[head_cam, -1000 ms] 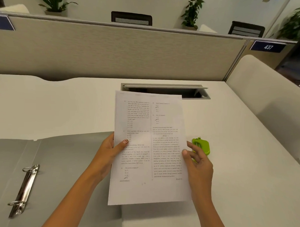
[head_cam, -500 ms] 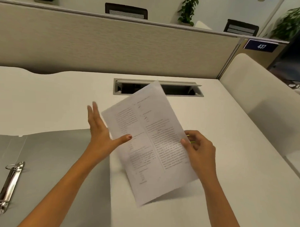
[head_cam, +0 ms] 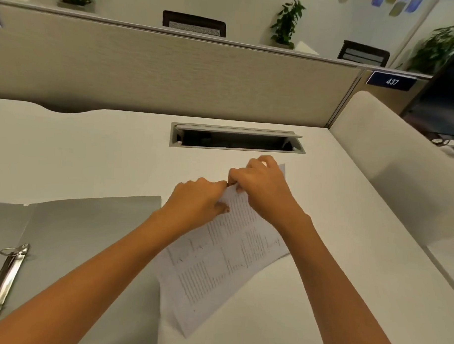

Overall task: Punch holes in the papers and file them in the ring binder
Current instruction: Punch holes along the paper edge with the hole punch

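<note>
A printed sheet of paper (head_cam: pixel 217 269) lies slanted on the white desk (head_cam: pixel 92 154), its far edge under both hands. My left hand (head_cam: pixel 196 204) pinches that far edge with curled fingers. My right hand (head_cam: pixel 261 186) is curled over the same edge just to the right, fingertips touching the left hand's. The green hole punch seen earlier is hidden, probably beneath my right hand. The open grey ring binder (head_cam: pixel 77 231) lies flat at the left, its metal ring mechanism (head_cam: pixel 6 277) near the frame's left edge.
An open cable slot (head_cam: pixel 237 140) is set into the desk just beyond my hands. A beige partition (head_cam: pixel 172 74) closes the back. A pale padded panel (head_cam: pixel 391 162) borders the desk on the right.
The sheet went from upright in both hands to slanted and lying low on the desk. Both hands moved forward and together onto its far edge. The green punch went out of sight.
</note>
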`<action>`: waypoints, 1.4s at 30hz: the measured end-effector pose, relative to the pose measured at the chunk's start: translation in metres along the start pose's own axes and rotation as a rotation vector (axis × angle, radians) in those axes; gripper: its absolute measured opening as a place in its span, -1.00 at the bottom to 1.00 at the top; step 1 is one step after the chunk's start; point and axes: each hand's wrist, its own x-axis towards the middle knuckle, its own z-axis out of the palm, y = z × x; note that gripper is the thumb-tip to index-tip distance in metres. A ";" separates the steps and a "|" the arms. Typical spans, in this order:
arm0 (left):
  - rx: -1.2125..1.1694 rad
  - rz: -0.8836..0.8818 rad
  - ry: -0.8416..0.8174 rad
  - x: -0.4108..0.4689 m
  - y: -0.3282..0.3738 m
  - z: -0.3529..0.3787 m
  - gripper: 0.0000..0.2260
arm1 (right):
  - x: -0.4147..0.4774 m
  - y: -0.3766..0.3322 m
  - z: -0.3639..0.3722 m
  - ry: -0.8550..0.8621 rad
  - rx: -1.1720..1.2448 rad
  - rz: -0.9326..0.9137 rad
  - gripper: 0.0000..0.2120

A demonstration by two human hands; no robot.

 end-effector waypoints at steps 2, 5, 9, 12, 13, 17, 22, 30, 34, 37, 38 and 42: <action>-0.265 -0.018 -0.001 0.001 -0.011 0.008 -0.74 | 0.000 0.002 0.010 0.122 0.088 -0.015 -0.69; -0.489 -0.056 0.001 -0.005 -0.031 0.023 -0.83 | -0.008 0.004 0.029 0.145 0.214 0.048 -0.53; -0.719 -0.178 0.053 -0.018 -0.050 0.047 -0.80 | -0.031 0.009 0.039 0.249 0.451 0.343 -0.47; -0.891 -0.304 0.145 -0.024 -0.058 0.064 -0.77 | -0.058 0.016 0.061 0.281 0.457 0.649 -0.55; -0.954 -0.343 0.164 -0.026 -0.060 0.070 -0.75 | -0.067 0.019 0.070 0.287 0.427 0.746 -0.57; -1.139 -0.460 0.225 -0.029 -0.061 0.088 -0.72 | -0.102 0.036 0.105 0.174 0.615 1.113 -0.62; -1.234 -0.514 0.248 -0.029 -0.057 0.102 -0.84 | -0.125 0.043 0.119 0.122 0.912 1.177 -0.73; -1.322 -0.530 0.239 -0.038 -0.045 0.113 -0.84 | -0.137 0.050 0.117 -0.061 1.153 1.160 -0.83; -1.382 -0.580 0.253 -0.043 -0.039 0.121 -0.81 | -0.143 0.050 0.117 -0.087 1.233 1.183 -0.92; -1.398 -0.589 0.253 -0.045 -0.035 0.125 -0.79 | -0.147 0.049 0.115 -0.104 1.302 1.184 -0.89; -1.400 -0.592 0.248 -0.045 -0.034 0.126 -0.80 | -0.147 0.049 0.115 -0.102 1.315 1.186 -0.89; -1.403 -0.597 0.255 -0.045 -0.029 0.131 -0.83 | -0.147 0.048 0.113 -0.085 1.364 1.194 -0.90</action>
